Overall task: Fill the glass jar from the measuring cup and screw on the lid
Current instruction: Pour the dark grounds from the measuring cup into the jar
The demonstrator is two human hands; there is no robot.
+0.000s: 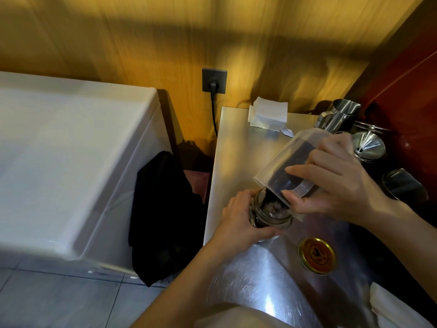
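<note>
My right hand (335, 183) grips a clear plastic measuring cup (287, 162) tipped steeply down to the left, its rim over the mouth of a small glass jar (268, 215). Dark grains slide from the cup into the jar, which holds dark and pale contents. My left hand (238, 223) wraps around the jar's left side and holds it on the steel counter (236, 147). The gold screw lid (317, 255) with a dark emblem lies flat on the counter, to the right of the jar and nearer to me.
A stack of white paper squares (268, 113) sits at the counter's back. Steel pitchers and a funnel-topped can (367, 144) crowd the right side, with a dark cup (403, 184). A white cloth (392, 308) lies at the near right. A white appliance (71, 166) and black fabric (163, 216) stand left of the counter.
</note>
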